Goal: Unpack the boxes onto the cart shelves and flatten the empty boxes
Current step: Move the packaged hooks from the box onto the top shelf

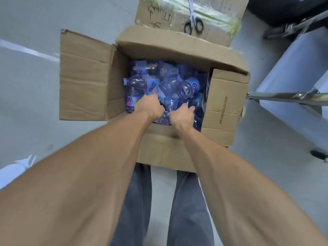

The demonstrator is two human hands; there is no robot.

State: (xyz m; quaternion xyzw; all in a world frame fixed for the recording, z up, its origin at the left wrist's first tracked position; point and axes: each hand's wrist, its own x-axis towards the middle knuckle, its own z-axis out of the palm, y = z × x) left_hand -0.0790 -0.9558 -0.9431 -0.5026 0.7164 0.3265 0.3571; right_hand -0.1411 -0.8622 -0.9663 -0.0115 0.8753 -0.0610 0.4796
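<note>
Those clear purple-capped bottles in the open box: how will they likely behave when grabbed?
The bottles look clear and possibly empty, so probably light. Several look dented, so thin walls may give under the fingers. They lie jumbled on their sides in the open box, so neighbours will likely shift or roll.

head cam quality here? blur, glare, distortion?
Head view: strong wide-angle bend, with the forearms ballooning at the bottom edge; motion blur softens the bottles and both hands, left and right; glare streak on the metal bar and the tape by the scissors; lighting flat, shadows soft.
</note>
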